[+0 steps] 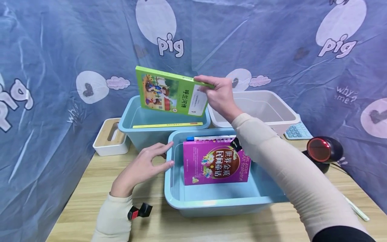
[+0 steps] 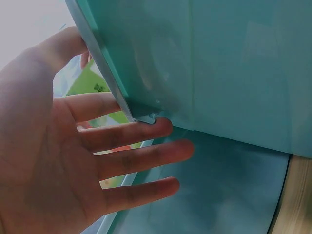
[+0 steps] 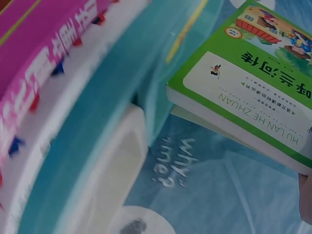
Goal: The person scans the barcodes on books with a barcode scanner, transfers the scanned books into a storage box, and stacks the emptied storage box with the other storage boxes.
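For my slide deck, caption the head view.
Right grip holding a green book over the rear blue bin, a purple book in the front blue bin.

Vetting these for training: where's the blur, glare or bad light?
Head: mostly crisp, glare on near rim of front blue bin; left wrist: dim, washed out upper left, fingers distinct; right wrist: purple book smeared, green book sharper, title readable.

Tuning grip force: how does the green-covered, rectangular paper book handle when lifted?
The green book is probably stiff: held near one end by the right hand, it looks flat. Its fairly thick page block suggests moderate weight.
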The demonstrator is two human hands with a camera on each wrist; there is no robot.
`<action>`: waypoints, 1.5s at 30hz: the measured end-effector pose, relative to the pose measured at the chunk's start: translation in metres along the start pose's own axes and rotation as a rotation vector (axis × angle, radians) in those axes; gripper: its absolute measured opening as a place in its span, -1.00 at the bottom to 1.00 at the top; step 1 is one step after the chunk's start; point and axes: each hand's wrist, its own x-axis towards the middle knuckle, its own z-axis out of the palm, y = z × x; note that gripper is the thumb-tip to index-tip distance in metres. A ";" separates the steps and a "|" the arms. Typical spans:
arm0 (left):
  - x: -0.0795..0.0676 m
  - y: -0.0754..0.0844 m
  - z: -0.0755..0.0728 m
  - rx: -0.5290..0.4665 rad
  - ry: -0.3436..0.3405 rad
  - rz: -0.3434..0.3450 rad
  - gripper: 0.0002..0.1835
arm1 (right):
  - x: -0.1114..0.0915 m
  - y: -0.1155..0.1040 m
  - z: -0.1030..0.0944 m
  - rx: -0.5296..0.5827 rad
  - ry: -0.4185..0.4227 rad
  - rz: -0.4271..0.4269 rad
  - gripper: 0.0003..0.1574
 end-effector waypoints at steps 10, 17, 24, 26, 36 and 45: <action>0.001 0.000 0.001 0.006 0.004 0.022 -0.27 | -0.017 0.022 0.014 -0.059 -0.188 0.134 -0.60; 0.002 -0.001 0.001 0.001 -0.006 0.005 -0.26 | -0.031 0.032 0.018 -0.085 -0.332 0.218 -0.56; 0.003 -0.002 0.001 -0.010 -0.002 0.003 -0.26 | -0.039 0.039 0.019 -0.144 -0.443 0.256 -0.55; 0.003 -0.002 0.001 -0.009 -0.003 0.004 -0.26 | -0.040 0.040 0.019 -0.160 -0.463 0.264 -0.55; 0.003 -0.003 0.002 -0.004 0.001 0.006 -0.25 | -0.040 0.043 0.020 -0.205 -0.571 0.307 -0.49; 0.001 -0.003 0.002 -0.003 0.011 0.016 -0.26 | -0.043 0.047 0.020 -0.144 -0.661 0.374 -0.44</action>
